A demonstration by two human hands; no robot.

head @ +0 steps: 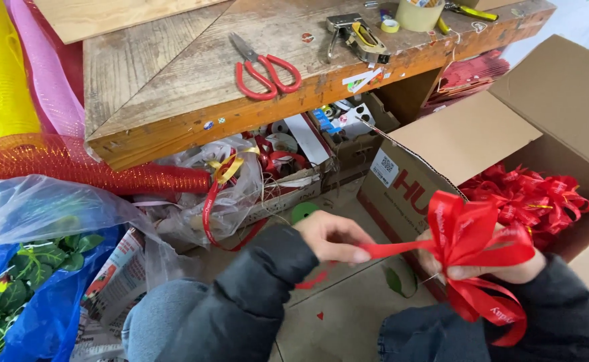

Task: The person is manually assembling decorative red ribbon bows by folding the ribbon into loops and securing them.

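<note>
Red satin ribbon bow (472, 234) sits pinched at its knot by the right hand (495, 268), fingers closed on it. The left hand (331, 236), at nine o'clock from the bow, grips the ribbon tail (391, 249) taut. Pulling straight and steadily should cinch loops evenly. Beyond, at two o'clock, a cardboard box (468, 134) holds finished bows (536, 194); scissors (264, 70) lie on the wooden surface (173, 87).

Glossy red satin ribbon bow (472, 234), matt brown cardboard box (468, 137), rough worn wooden counter (173, 74), scissors (264, 67) with shiny red plastic handles and dull metal blades, crinkly clear plastic bag (39, 208)
</note>
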